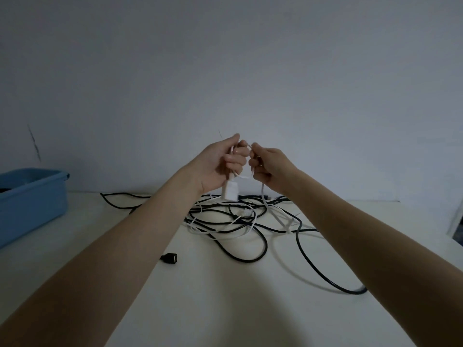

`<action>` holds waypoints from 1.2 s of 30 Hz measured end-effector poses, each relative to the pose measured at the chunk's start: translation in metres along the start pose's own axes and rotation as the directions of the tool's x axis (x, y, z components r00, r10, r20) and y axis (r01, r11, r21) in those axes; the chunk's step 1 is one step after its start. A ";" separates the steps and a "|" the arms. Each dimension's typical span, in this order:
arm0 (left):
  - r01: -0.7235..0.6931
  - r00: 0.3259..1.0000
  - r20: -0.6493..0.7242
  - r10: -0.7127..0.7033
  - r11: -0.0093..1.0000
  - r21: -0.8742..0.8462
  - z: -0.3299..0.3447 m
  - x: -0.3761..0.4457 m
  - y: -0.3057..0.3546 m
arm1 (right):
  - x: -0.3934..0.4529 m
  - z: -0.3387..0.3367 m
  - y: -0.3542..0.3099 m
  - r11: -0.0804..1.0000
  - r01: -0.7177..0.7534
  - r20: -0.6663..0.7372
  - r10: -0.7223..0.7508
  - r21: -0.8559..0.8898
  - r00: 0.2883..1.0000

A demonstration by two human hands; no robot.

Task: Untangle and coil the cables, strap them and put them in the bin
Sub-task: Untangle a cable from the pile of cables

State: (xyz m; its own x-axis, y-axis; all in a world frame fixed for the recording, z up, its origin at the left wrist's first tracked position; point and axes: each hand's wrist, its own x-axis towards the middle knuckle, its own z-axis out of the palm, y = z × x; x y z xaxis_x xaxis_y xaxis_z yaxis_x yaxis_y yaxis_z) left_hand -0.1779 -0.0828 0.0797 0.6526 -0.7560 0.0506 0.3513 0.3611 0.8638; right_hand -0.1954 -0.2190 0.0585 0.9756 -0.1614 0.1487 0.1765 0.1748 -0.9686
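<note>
Left hand [220, 164]: raised above the tabletop, its fingers [235, 159] curled round loops of the white cable, thumb up against the strands.
Right hand [271, 169]: just beside the left, nearly touching it, its fingers curled and pinching the same white cable where it arcs across between the two hands.
White cable [263, 196]: held in the air by both hands; one strand drops from the right hand down into the pile, and more of it lies looped among the black one below.
White plug block [230, 191]: hangs under the left hand on the held cable, just above the pile.
Black cable [253, 249]: lies on the tabletop in wide loops, tangled with the white one under the hands; one long curve runs off under the right forearm.
Black USB connector [170, 259]: lies by itself on the tabletop, near the left forearm, apart from the pile.
Blue bin [32, 196]: stands at the far left edge of the tabletop, well apart from the cables; something dark shows inside, too little to identify.
Tabletop [213, 296]: pale, set against a plain wall.
</note>
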 end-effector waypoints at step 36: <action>-0.254 0.962 -0.073 0.262 0.961 0.109 -0.008 0.003 0.031 | -0.009 0.022 0.019 0.224 0.254 0.288 0.133 -0.941 0.948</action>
State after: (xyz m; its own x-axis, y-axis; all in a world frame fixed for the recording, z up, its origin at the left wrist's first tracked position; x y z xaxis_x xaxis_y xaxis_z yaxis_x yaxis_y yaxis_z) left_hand -0.1598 -0.0692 0.1023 0.7689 -0.5932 0.2386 0.0994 0.4795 0.8719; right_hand -0.1981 -0.1928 0.0435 0.9862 0.1499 0.0698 0.1651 -0.9157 -0.3663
